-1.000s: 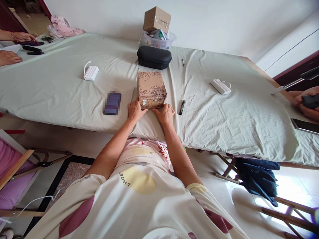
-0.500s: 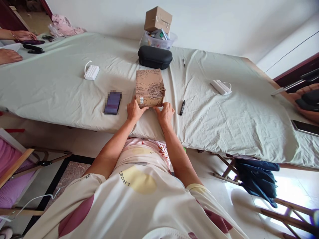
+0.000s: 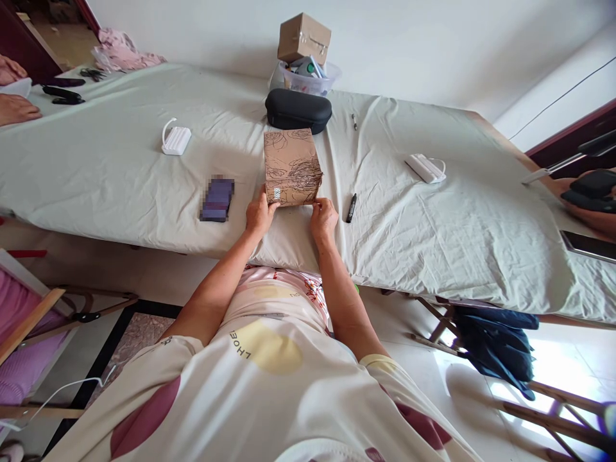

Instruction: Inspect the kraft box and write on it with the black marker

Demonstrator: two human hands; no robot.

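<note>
A brown cardboard box (image 3: 291, 165) covered in dark scribbles stands on the pale cloth-covered table (image 3: 409, 218) right in front of me. My left hand (image 3: 260, 215) grips its near left corner, fingers curled against the side. My right hand (image 3: 323, 217) pinches its near right corner. The box's near edge is tipped slightly off the cloth.
A black marker (image 3: 351, 207) lies right of the box, a dark blurred card (image 3: 217, 199) left of it. Behind are a black zip case (image 3: 297, 110), a plastic tub (image 3: 308, 80) and a small carton (image 3: 304, 37). White devices (image 3: 176, 138) (image 3: 426, 167) lie aside. Other people's hands show at both edges.
Both hands slid from the box's near face to its near corners, and the box moved a little away from me, its near edge lifted.
</note>
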